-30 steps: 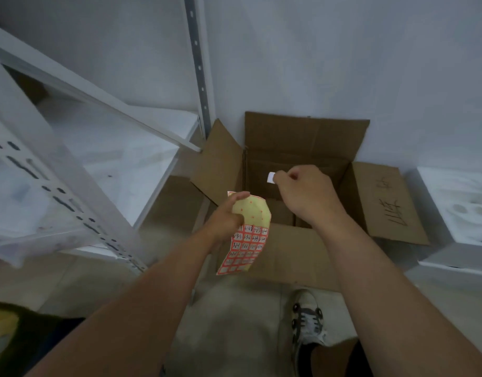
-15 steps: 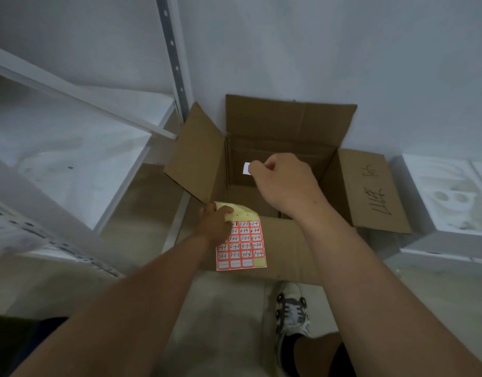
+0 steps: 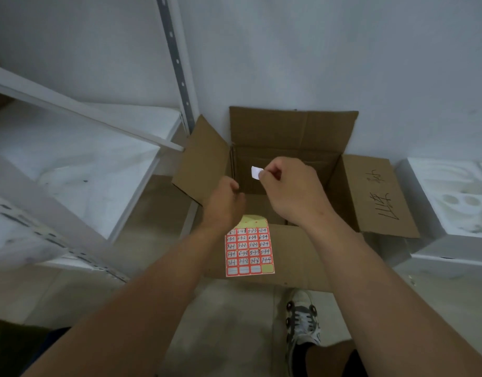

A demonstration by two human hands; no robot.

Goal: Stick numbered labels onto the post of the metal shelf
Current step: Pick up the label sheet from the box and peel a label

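Shoe (image 3: 302, 322): seen at the bottom, on the floor, nearest to the camera.
Label sheet (image 3: 249, 251): held by its top edge, hanging down in front of the near flap of the box; written numbers are seen on most rows, and the last row is blank.
Left hand (image 3: 223, 206): closed in a grip on the top of the sheet; the fingers are curled, but the exact pinch is hidden under the hand.
Right hand (image 3: 288, 191): closed in a pinch on one peeled label (image 3: 255, 172), which is held between thumb and fingertip above the open cardboard box (image 3: 294, 131).
Label position: the label sticks out to the left of the fingertips, and it is touching nothing else.
Shelf post (image 3: 177, 63): standing upright against the wall, to the left of the label and farther away, with its long axis vertical.
Key relation: the post is judged to lie up and to the left from the right grip; the left hand is nearer to it, but the label is carried by the right one.
Next move, as judgement: the label must be brought across the left flap to the post.
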